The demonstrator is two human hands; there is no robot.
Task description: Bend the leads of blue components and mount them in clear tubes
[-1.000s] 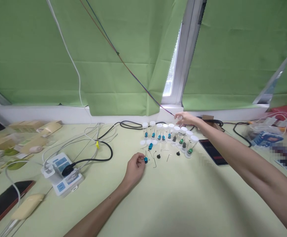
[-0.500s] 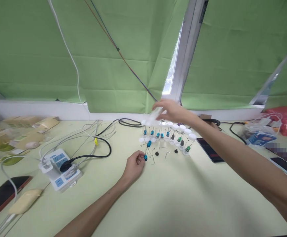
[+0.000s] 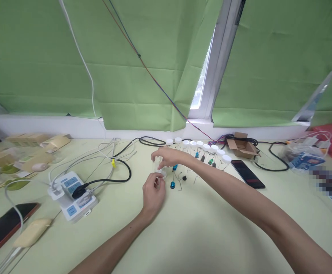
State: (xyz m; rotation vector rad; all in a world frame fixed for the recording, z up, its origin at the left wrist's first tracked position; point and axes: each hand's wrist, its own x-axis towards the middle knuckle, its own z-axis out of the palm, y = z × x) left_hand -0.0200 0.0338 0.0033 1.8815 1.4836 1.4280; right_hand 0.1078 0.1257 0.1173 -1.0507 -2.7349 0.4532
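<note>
My right hand (image 3: 167, 156) is closed on a clear plastic jar (image 3: 156, 164), gripping it from above. Just below, my left hand (image 3: 154, 190) has its fingers curled at a round white lid (image 3: 162, 174), close under the jar. To the right of my left hand, a small blue piece (image 3: 172, 185) with a thin wire stands on the table, and another blue piece (image 3: 175, 167) is behind it. Thin bent metal rods (image 3: 180, 184) and a small black part (image 3: 184, 177) lie beside them. My right forearm hides part of this group.
Behind my right wrist is a row of clear jars with white lids (image 3: 206, 147), holding blue, green and dark pieces. A phone (image 3: 248, 174) and an opened cardboard box (image 3: 241, 146) are to the right. On the left sits a power strip (image 3: 71, 198) with cables.
My right hand has come down and left from above the jar row, bringing a clear jar towards my left hand. My left hand has left the blue piece for the white lid.
</note>
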